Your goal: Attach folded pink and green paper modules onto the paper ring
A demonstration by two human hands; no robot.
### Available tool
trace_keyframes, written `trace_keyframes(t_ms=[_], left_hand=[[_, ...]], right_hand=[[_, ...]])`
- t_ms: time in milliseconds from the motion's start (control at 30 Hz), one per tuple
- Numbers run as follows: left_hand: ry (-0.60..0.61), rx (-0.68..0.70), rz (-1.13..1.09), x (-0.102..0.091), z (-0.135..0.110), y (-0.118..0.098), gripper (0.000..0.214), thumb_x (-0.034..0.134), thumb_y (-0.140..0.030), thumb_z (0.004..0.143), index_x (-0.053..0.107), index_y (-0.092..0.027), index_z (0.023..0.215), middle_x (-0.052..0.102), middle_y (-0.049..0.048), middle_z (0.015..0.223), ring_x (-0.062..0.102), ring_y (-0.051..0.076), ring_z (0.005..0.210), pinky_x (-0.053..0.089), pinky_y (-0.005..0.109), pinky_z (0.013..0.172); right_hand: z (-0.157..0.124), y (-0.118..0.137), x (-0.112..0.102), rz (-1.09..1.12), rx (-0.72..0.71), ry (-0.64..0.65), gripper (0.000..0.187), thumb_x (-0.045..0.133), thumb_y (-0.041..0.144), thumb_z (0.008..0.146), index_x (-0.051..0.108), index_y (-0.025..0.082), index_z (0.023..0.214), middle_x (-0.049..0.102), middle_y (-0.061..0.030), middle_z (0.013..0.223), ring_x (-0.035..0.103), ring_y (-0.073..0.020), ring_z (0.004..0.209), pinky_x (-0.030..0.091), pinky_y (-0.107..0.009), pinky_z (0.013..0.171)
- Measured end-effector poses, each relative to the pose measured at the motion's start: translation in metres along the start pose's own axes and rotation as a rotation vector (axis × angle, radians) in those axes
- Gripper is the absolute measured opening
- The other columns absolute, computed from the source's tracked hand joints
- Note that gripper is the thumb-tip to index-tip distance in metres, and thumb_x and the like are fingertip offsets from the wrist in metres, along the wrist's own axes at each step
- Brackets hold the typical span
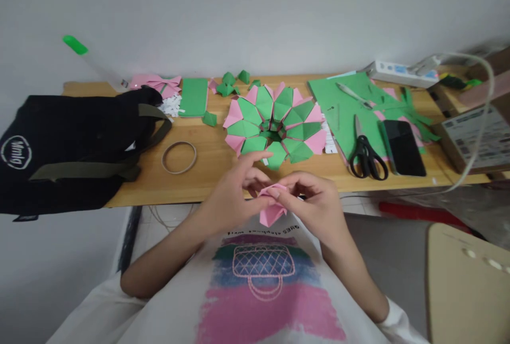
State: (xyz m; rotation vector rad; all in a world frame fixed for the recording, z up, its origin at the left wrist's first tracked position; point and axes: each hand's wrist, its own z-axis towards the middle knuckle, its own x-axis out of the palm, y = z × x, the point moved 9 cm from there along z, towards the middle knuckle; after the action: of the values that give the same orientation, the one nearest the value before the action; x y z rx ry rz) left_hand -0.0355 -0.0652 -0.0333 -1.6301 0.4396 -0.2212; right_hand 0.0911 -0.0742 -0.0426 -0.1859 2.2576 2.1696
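Note:
Between my two hands, just off the table's front edge, is a small folded pink paper piece. My left hand pinches it from the left with the thumb, its index finger reaching out above. From the right, my right hand grips the same piece between thumb and fingers. Right beyond the hands lies a ring of green and pink folded paper units, with a dark hollow in its centre. A small white strip shows near my left index fingertip.
A tape roll and a black bag lie at the left. Green paper sheets, scissors, a craft knife and a phone are at the right. Behind are a power strip and small green folded pieces.

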Motion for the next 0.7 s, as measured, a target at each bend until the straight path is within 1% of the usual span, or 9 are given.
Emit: trace_keyframes(t_ms=[100,233,367,433,467,567,633,667,700], left_hand=[[-0.067,0.051,-0.020,-0.006,0.002,-0.001,0.051,0.068,-0.014,0.074,0.050,-0.021,0.122,0.067,-0.0044,0.074,0.065,0.012,0.068,0.052,0.022,0.065],[-0.116,0.092,-0.057,-0.011,0.001,0.002,0.050,0.070,-0.016,0.076,0.051,-0.020,0.122,0.068,-0.0034,0.076,0.065,0.011,0.069,0.053,0.021,0.066],[-0.119,0.191,0.081,-0.006,0.000,-0.002,0.046,0.069,-0.016,0.080,0.053,-0.021,0.123,0.069,-0.0027,0.078,0.067,0.011,0.069,0.055,0.023,0.067],[-0.120,0.287,0.186,-0.003,-0.002,-0.008,0.039,0.066,-0.015,0.083,0.057,-0.023,0.120,0.071,-0.0018,0.077,0.068,0.013,0.070,0.056,0.026,0.069],[-0.126,0.336,0.227,-0.002,-0.003,-0.010,0.036,0.064,-0.014,0.084,0.059,-0.024,0.118,0.072,-0.0013,0.078,0.069,0.015,0.072,0.056,0.028,0.069],[-0.181,0.443,0.254,-0.007,-0.004,-0.014,0.038,0.060,-0.009,0.086,0.058,-0.026,0.120,0.074,-0.0006,0.085,0.070,0.016,0.078,0.056,0.030,0.074],[-0.230,0.480,0.225,-0.012,-0.005,-0.014,0.043,0.062,-0.009,0.086,0.055,-0.027,0.125,0.073,-0.0007,0.089,0.069,0.015,0.080,0.056,0.030,0.076],[-0.254,0.491,0.212,-0.014,-0.004,-0.014,0.045,0.062,-0.010,0.086,0.053,-0.027,0.127,0.073,-0.0008,0.090,0.069,0.015,0.080,0.056,0.030,0.077],[-0.271,0.496,0.200,-0.015,-0.003,-0.014,0.046,0.063,-0.011,0.087,0.052,-0.028,0.128,0.072,-0.0010,0.090,0.069,0.014,0.080,0.055,0.030,0.077]], right_hand=[[-0.001,0.006,0.004,0.009,-0.042,0.045,0.011,0.076,0.029,0.075,0.070,0.020,0.076,0.061,0.0042,0.057,0.051,-0.0076,0.050,0.039,-0.021,0.047],[-0.003,-0.003,0.000,0.107,-0.053,0.091,0.012,0.074,0.026,0.078,0.070,0.025,0.089,0.068,0.0035,0.072,0.060,-0.0095,0.061,0.048,-0.022,0.055],[-0.008,-0.013,-0.012,0.018,-0.095,0.092,0.006,0.071,0.023,0.081,0.071,0.025,0.087,0.068,0.0025,0.072,0.062,-0.0106,0.064,0.050,-0.023,0.058],[-0.010,-0.010,-0.021,-0.105,-0.179,0.067,0.007,0.067,0.020,0.084,0.070,0.024,0.088,0.068,0.0010,0.075,0.062,-0.0119,0.068,0.050,-0.025,0.061],[-0.012,-0.004,-0.028,-0.196,-0.249,0.032,0.010,0.065,0.018,0.085,0.069,0.024,0.091,0.068,0.0001,0.079,0.063,-0.0127,0.070,0.051,-0.026,0.063],[-0.018,0.024,-0.048,-0.587,-0.562,-0.159,0.021,0.065,0.013,0.084,0.066,0.025,0.102,0.069,-0.0026,0.091,0.064,-0.0166,0.084,0.051,-0.032,0.076],[-0.018,0.039,-0.053,-0.883,-0.735,-0.270,0.028,0.068,0.014,0.082,0.063,0.025,0.107,0.068,-0.0057,0.100,0.064,-0.0211,0.096,0.049,-0.038,0.085],[-0.014,0.042,-0.052,-0.999,-0.792,-0.285,0.029,0.069,0.015,0.082,0.062,0.024,0.109,0.068,-0.0074,0.104,0.063,-0.0234,0.101,0.048,-0.040,0.087],[-0.009,0.044,-0.051,-1.081,-0.833,-0.270,0.030,0.070,0.016,0.082,0.062,0.024,0.109,0.068,-0.0088,0.108,0.062,-0.0250,0.105,0.048,-0.041,0.088]])
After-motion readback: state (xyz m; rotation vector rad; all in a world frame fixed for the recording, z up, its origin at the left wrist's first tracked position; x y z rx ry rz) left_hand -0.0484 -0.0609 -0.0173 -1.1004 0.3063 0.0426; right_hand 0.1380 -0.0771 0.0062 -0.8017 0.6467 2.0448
